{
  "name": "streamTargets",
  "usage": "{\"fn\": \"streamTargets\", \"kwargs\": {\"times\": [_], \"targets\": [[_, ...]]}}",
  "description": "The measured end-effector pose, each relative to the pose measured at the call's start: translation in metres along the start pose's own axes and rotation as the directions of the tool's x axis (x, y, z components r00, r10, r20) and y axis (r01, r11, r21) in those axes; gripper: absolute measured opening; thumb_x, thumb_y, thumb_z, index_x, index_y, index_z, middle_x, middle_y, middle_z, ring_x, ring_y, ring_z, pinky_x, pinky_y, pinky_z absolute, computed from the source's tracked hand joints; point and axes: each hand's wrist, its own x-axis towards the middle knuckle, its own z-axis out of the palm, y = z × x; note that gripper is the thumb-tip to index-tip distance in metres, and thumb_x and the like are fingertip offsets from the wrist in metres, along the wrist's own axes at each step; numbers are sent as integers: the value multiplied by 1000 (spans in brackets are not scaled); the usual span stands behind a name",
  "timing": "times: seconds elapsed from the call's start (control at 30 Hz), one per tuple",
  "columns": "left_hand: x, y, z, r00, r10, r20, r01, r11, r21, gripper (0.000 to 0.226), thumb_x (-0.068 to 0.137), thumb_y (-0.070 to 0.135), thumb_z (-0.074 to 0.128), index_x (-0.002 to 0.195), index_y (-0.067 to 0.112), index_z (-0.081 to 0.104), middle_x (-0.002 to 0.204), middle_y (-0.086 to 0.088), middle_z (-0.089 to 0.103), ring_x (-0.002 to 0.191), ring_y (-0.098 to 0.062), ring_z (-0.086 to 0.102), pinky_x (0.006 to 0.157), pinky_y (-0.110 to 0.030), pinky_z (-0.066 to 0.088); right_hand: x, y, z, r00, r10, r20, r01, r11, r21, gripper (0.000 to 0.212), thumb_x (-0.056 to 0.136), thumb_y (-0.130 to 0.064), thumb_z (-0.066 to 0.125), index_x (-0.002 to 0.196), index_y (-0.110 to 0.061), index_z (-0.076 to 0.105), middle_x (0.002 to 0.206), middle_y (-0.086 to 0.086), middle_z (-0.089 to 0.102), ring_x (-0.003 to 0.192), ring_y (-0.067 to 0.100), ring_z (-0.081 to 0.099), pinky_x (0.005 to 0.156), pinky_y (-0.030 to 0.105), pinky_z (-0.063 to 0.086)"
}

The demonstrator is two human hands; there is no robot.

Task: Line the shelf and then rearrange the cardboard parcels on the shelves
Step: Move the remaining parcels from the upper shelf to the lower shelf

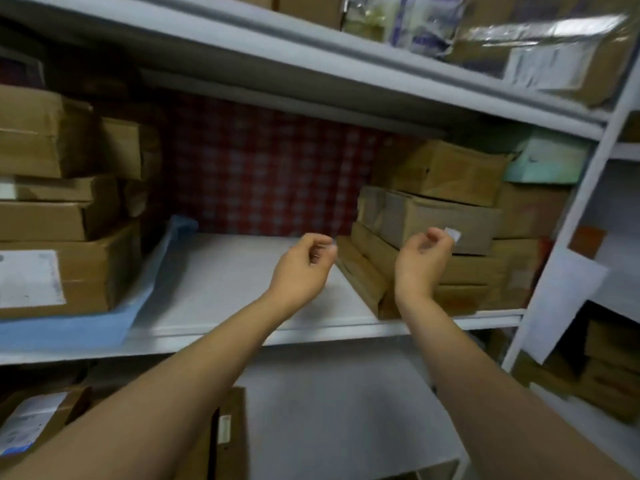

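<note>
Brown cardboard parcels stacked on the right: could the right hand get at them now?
Probably yes: the right hand hangs just before the stacked brown cardboard parcels, seemingly empty, with nothing between them.

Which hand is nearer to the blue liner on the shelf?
Left. The left hand hovers right of the blue liner; the right hand is farther right, before the cardboard parcels.
</note>
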Motion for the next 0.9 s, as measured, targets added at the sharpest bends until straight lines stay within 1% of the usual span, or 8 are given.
{"fn": "streamTargets", "kwargs": {"times": [0.07, 0.17, 0.27, 0.37, 0.5, 0.63, 0.73, 0.9], "targets": [[26, 22, 26, 997, -73, 2, 72, 977, -202, 35, 98, 43, 51, 129, 26, 56, 114, 12, 58, 100, -5, 54, 84, -20, 39, 42, -5, -8, 998, 51, -48, -50, 999, 19, 30, 98, -20, 50, 127, -12, 48, 129, 4, 48, 107, 19, 53, 88, 29, 44], [68, 52, 67, 995, -84, 45, 93, 951, -295, 43, 100, 47, 45, 138, 27, 48, 125, 12, 51, 114, -9, 48, 96, -26, 37, 112, -8, -25, 989, 72, -131, -69, 997, 27, 31, 97, -27, 51, 126, -16, 49, 130, 6, 53, 121, 27, 48, 101, 41, 43], [100, 72, 99, 997, -31, 77, 51, 958, -281, 48, 100, 52, 39, 142, 31, 44, 143, -1, 51, 131, -22, 48, 111, -41, 39, 161, -10, -38, 986, 28, -162, -37, 998, -50, 29, 96, -27, 45, 123, -17, 51, 121, 8, 60, 123, 31, 44, 95, 42, 42], [126, 86, 122, 996, 31, 78, -11, 969, -248, 52, 100, 53, 36, 147, 31, 39, 152, 7, 40, 141, -16, 36, 118, -40, 29, 191, -9, -44, 996, -5, -95, -15, 978, -209, 30, 98, -30, 41, 121, -15, 52, 119, 12, 62, 124, 34, 40, 95, 39, 39], [155, 96, 147, 997, 30, 69, -17, 983, -180, 63, 94, 65, 32, 150, 38, 31, 158, 7, 31, 147, -20, 23, 120, -48, 21, 219, -2, -41, 1000, -10, 27, 19, 934, -357, 41, 98, -49, 35, 120, -18, 52, 121, 10, 63, 127, 31, 36, 107, 47, 29], [171, 104, 157, 992, -44, 115, 60, 987, -146, 74, 86, 76, 27, 152, 42, 21, 162, 4, 21, 150, -22, 16, 120, -52, 17, 227, -9, -32, 989, 99, 107, -48, 915, -401, 62, 96, -60, 29, 139, -18, 42, 137, 13, 50, 134, 33, 29, 110, 48, 25], [176, 106, 157, 988, -79, 134, 96, 987, -128, 75, 86, 76, 25, 152, 42, 18, 163, 1, 19, 150, -23, 15, 120, -52, 16, 227, -16, -25, 983, 139, 121, -69, 889, -453, 71, 95, -64, 25, 144, -15, 36, 141, 16, 45, 135, 34, 27, 108, 48, 26], [182, 101, 148, 987, -90, 135, 103, 990, -100, 64, 97, 64, 26, 154, 38, 15, 163, 2, 20, 149, -25, 18, 121, -49, 17, 229, -25, -27, 962, 189, 199, -63, 858, -509, 76, 95, -65, 19, 149, -13, 27, 147, 18, 38, 140, 33, 22, 109, 47, 22]]}}
